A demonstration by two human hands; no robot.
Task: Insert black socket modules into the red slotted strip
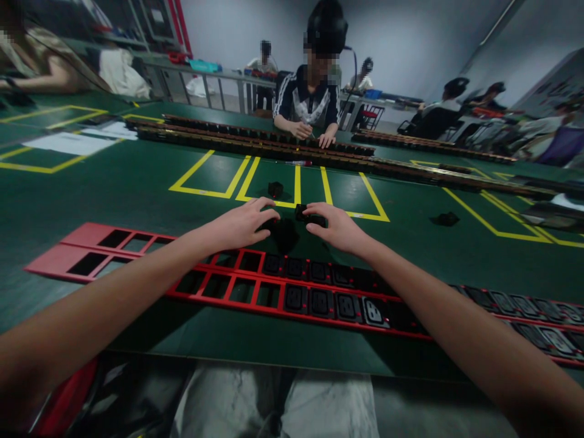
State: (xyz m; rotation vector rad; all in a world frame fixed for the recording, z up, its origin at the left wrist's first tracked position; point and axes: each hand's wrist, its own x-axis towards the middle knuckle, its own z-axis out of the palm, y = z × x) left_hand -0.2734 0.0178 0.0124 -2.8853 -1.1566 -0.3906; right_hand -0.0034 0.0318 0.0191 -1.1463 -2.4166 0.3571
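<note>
My left hand [253, 224] hovers over the green table with its fingers curved and thumb apart; I see nothing held in it. Opposite it, my right hand [337, 228] has its fingertips on a small black socket [300, 212], partly hidden by the fingers. Below my hands lie two long red strips [278, 312] side by side, with rectangular cutouts. Black sockets [322, 302] fill the cutouts from the middle rightward, while those to the left are bare. My forearms hide parts of both strips. A loose black socket [275, 190] rests just beyond my left hand.
Another black piece [444, 219] lies to the right. Yellow tape [298, 182] marks boxes on the green table [146, 207]. Long dark rails [410, 167] run across the back, where a person [310, 97] works opposite. White papers [68, 143] lie at far left.
</note>
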